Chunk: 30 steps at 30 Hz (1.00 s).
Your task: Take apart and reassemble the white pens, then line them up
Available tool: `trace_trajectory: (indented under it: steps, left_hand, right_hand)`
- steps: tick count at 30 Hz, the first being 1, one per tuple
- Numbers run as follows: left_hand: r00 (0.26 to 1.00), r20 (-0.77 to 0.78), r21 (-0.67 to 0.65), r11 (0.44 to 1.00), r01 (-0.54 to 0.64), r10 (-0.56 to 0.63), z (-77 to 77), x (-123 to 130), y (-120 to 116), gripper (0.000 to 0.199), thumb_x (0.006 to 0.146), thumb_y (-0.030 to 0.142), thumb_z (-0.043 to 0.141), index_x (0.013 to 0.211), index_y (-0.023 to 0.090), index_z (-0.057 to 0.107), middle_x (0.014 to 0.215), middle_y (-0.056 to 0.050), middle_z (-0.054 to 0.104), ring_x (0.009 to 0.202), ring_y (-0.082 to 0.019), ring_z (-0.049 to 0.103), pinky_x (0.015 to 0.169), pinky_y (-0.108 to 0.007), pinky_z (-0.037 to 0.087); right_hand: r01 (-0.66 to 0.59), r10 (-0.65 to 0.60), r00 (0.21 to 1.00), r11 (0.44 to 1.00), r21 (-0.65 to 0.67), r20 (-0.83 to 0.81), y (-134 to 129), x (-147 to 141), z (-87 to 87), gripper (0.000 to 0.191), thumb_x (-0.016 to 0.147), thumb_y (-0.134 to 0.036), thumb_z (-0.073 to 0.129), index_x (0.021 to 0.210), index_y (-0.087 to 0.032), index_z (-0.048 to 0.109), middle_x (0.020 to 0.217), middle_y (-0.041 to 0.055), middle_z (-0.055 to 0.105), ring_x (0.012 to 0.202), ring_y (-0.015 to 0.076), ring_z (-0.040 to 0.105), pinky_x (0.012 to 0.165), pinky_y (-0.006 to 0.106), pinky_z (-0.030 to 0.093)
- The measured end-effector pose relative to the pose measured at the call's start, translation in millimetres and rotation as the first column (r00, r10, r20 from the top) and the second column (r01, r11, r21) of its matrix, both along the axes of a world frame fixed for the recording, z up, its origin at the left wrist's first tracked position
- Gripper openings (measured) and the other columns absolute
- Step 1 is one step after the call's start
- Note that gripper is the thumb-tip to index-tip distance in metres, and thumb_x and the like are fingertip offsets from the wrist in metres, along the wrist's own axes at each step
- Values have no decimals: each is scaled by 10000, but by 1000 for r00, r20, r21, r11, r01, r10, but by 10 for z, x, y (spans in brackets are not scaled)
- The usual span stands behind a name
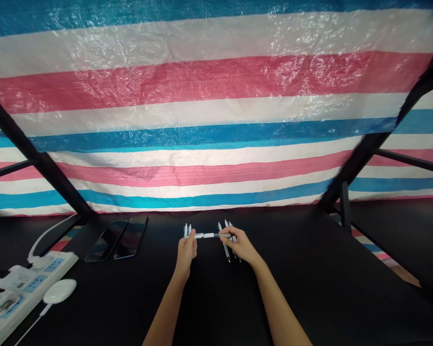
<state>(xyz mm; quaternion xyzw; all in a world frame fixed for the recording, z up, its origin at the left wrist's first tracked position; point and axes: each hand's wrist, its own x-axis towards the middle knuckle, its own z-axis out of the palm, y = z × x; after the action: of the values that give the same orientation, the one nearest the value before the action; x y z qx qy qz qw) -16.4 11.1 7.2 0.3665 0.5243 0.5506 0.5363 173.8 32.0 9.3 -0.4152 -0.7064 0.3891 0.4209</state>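
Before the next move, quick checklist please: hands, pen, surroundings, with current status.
1. Left hand closed on the white end of the held pen: ok.
2. Right hand pinching its grey end: ok.
3. Held pen roughly level between the hands: ok.
4. Held pen's barrel fully joined: cannot tell, too small.
5. Full view of the right-side pens: not ok, right hand partly covers them.
6. Phones apart from both hands: ok.

A white-and-grey pen [207, 235] is held crosswise, with similar pens [226, 252] near each of its ends.
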Motion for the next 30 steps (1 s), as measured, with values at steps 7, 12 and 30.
trace_trajectory:
  steps: [7,12,30]
  left_hand:
    - [994,92,37,998,-54,51,22,-70,1,593,645,610,608,426,214,225,373,113,150,322,-8,125,338,-180,80]
    - [990,123,47,996,-72,66,68,-106,-16,545,646,547,629,451,215,244,403,116,155,335,-12,136,336,-178,109]
    - [984,156,43,994,-99,91,89,-129,-19,525,657,506,609,467,221,210,419,114,137,340,-18,133,338,-182,126]
  right_hand:
    - [54,-53,998,998,17,-43,18,72,9,209,805,-345,586,902,-179,666,839,44,656,784,186,600,716,294,457]
    - [99,-97,994,994,48,-42,51,110,-29,246,804,-374,581,918,-177,676,858,62,660,778,193,596,709,312,468]
    - [102,-98,993,993,66,-64,69,163,-36,268,805,-403,581,920,-181,679,893,74,661,800,202,602,736,338,475]
